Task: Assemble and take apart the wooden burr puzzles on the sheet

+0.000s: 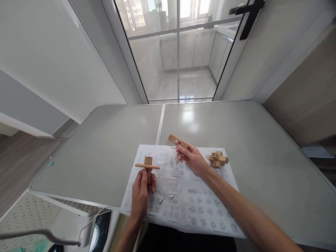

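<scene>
My left hand [140,191] is closed around a flat wooden puzzle piece [148,160], held upright. A thin wooden rod [154,167] lies crosswise at this piece; whether it passes through or rests against it I cannot tell. Between the thumb and fingers of my right hand [193,160] is another flat wooden puzzle piece [172,137], with a hole near its middle, tilted up to the left and apart from the first. Under both hands a large printed sheet [183,218] with rows of small diagrams is spread. An interlocking wooden block puzzle [218,159] sits on its right side.
Two small shiny scraps [161,201] lie on the paper. The grey folding table [249,140] has a seam left of centre. Beyond its far edge stands a glass door [194,52] with a black handle [248,17]. A washing machine [101,227] is at lower left.
</scene>
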### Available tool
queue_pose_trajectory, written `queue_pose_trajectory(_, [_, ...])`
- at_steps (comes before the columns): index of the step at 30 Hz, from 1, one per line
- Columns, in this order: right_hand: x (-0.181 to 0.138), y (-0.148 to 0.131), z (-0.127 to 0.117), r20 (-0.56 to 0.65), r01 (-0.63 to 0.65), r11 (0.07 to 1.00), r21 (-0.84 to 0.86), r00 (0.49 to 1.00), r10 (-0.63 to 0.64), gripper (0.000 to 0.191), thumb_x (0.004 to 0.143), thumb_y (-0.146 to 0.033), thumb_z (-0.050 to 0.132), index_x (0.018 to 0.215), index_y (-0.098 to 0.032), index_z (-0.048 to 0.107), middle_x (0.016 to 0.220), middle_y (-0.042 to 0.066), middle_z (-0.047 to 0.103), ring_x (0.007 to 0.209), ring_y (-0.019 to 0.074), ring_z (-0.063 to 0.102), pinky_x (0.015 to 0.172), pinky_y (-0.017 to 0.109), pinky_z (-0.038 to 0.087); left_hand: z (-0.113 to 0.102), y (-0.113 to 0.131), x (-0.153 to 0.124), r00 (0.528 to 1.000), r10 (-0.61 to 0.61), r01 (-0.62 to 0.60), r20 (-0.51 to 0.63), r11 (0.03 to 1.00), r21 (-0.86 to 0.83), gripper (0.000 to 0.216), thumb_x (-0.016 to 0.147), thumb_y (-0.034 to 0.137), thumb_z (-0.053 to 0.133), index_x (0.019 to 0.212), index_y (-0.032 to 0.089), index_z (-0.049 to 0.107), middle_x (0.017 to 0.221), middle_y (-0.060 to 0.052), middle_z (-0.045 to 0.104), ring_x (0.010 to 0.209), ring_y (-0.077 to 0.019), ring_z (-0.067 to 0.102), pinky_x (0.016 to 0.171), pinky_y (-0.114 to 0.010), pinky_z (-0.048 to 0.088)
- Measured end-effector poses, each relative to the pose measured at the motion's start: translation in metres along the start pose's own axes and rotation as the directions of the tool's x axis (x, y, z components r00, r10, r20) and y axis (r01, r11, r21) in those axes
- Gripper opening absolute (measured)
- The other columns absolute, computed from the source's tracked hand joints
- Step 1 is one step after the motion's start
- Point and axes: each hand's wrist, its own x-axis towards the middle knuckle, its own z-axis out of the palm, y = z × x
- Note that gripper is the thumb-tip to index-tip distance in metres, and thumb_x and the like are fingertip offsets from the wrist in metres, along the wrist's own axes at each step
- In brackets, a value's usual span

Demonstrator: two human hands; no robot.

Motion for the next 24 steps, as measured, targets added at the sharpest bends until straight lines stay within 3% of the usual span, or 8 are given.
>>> queue_pose_trajectory(5, [0.001, 0.000, -0.002, -0.055, -0.006, 0.997, 0.071, 0.998, 0.010, 0.034, 0.087, -0.052, 0.080, 0.091, -0.020, 0.072, 0.091, 0.004, 0.066, 0.072, 0.0152, 0.059, 0.054, 0.026, 0.049, 0.006, 0.004, -0.001, 1.000, 0.019, -0.018, -0.023, 1.000, 0.021, 0.039, 0.101, 0.059, 0.058, 0.102, 0.020, 0.064, 0.079, 0.000, 0.059, 0.056, -0.0092, 0.045, 0.054, -0.023, 0.039])
queue_pose_trajectory(9, [0.003, 0.000, -0.009, -0.133, 0.045, 0.990, 0.133, 0.991, -0.027, 0.031, 0.083, -0.049, 0.082, 0.084, -0.022, 0.067, 0.108, 0.008, 0.073, 0.087, 0.0207, 0.067, 0.059, 0.028, 0.053, 0.029, 0.018, 0.015, 0.996, 0.063, -0.066, -0.059, 0.997, -0.049, 0.040, 0.100, 0.058, 0.059, 0.093, 0.019, 0.061, 0.074, 0.001, 0.055, 0.056, -0.0095, 0.043, 0.053, -0.023, 0.039])
queue_pose_trajectory(13, [0.006, 0.002, -0.015, -0.132, 0.024, 0.983, 0.183, 0.991, 0.000, 0.032, 0.081, -0.043, 0.085, 0.079, -0.021, 0.063, 0.082, 0.002, 0.071, 0.076, 0.0177, 0.069, 0.054, 0.026, 0.050, 0.055, 0.029, 0.050, 0.998, 0.043, -0.037, 0.051, 0.993, -0.112, 0.038, 0.099, 0.056, 0.060, 0.096, 0.018, 0.060, 0.076, 0.001, 0.058, 0.051, -0.0074, 0.042, 0.049, -0.023, 0.037])
queue_pose_trajectory(16, [0.009, 0.001, -0.015, -0.142, 0.025, 0.986, 0.164, 0.990, -0.001, 0.037, 0.082, -0.048, 0.087, 0.083, -0.022, 0.060, 0.082, 0.001, 0.071, 0.063, 0.0135, 0.066, 0.047, 0.024, 0.047, 0.065, 0.027, 0.079, 0.982, 0.023, -0.007, 0.187, 0.996, -0.087, 0.039, 0.098, 0.057, 0.062, 0.098, 0.018, 0.058, 0.080, 0.000, 0.063, 0.050, -0.0073, 0.046, 0.048, -0.023, 0.037])
queue_pose_trajectory(20, [0.011, -0.002, -0.014, -0.151, 0.062, 0.986, 0.156, 0.988, -0.038, 0.044, 0.081, -0.055, 0.087, 0.096, -0.024, 0.059, 0.091, 0.000, 0.072, 0.053, 0.0080, 0.059, 0.041, 0.021, 0.042, 0.071, 0.015, 0.105, 0.972, 0.062, -0.034, 0.226, 0.991, -0.127, 0.041, 0.096, 0.058, 0.064, 0.097, 0.021, 0.048, 0.077, 0.002, 0.063, 0.047, -0.0071, 0.048, 0.047, -0.022, 0.037])
queue_pose_trajectory(24, [0.010, -0.008, -0.013, -0.145, 0.103, 0.986, 0.134, 0.986, -0.084, 0.044, 0.087, -0.057, 0.081, 0.113, -0.028, 0.060, 0.074, -0.007, 0.058, 0.043, 0.0048, 0.036, 0.036, 0.018, 0.029, 0.073, 0.007, 0.111, 0.941, 0.099, -0.064, 0.325, 0.991, -0.116, 0.042, 0.097, 0.060, 0.061, 0.100, 0.023, 0.044, 0.073, 0.004, 0.064, 0.044, -0.0083, 0.050, 0.047, -0.023, 0.039])
